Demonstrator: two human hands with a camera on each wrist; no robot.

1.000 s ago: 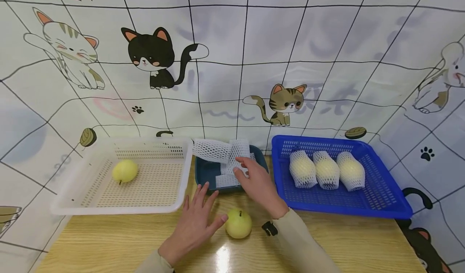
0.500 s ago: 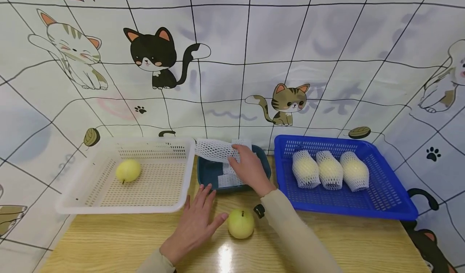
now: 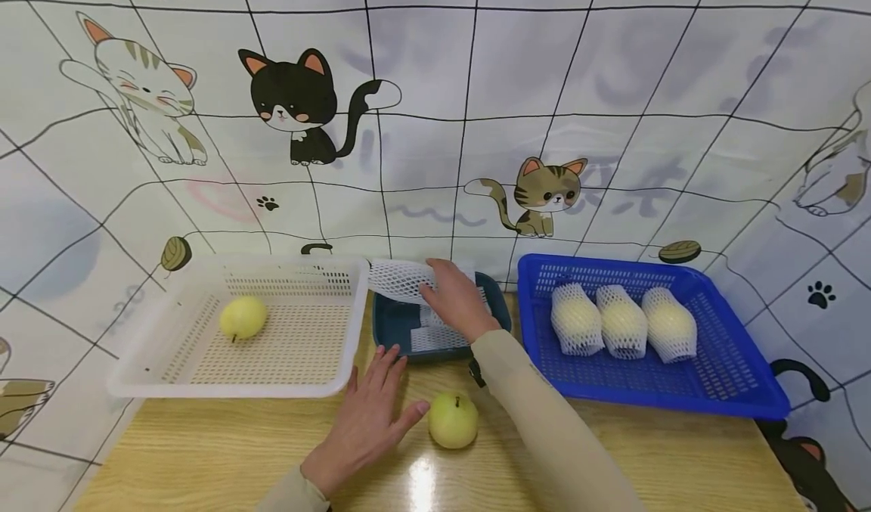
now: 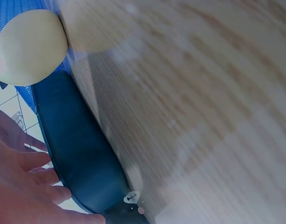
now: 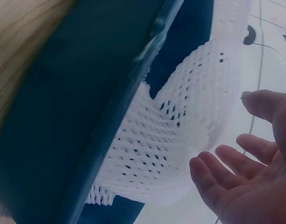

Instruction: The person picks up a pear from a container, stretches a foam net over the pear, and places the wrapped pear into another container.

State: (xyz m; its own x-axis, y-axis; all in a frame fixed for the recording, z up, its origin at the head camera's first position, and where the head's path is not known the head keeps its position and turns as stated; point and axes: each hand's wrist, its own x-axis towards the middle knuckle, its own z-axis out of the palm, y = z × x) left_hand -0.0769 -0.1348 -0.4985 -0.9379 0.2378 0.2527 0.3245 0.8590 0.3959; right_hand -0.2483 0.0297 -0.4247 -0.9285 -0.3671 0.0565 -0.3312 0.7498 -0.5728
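My right hand (image 3: 457,299) is over the dark teal tray (image 3: 389,324), fingers and thumb spread at the end of a white foam fruit net (image 3: 398,279). In the right wrist view those fingers (image 5: 234,161) are parted beside the netting (image 5: 194,102), with nothing between them. More foam nets (image 3: 435,338) lie in the tray, partly covered by the hand. My left hand (image 3: 364,421) has its fingers extended in front of the tray, the thumb beside a yellow-green pear (image 3: 454,423) on the table. The left wrist view shows this pear (image 4: 28,46) at upper left.
At left, a white basket (image 3: 350,338) holds one bare pear (image 3: 243,318). On the right stands a blue basket (image 3: 653,395) containing three pears in foam nets (image 3: 622,321). A cat-patterned sheet (image 3: 422,119) rises behind the wooden table (image 3: 224,451).
My right hand has moved left and slightly back across the tray, to the end of the upper foam net. The left hand and the pear beside it stay put.
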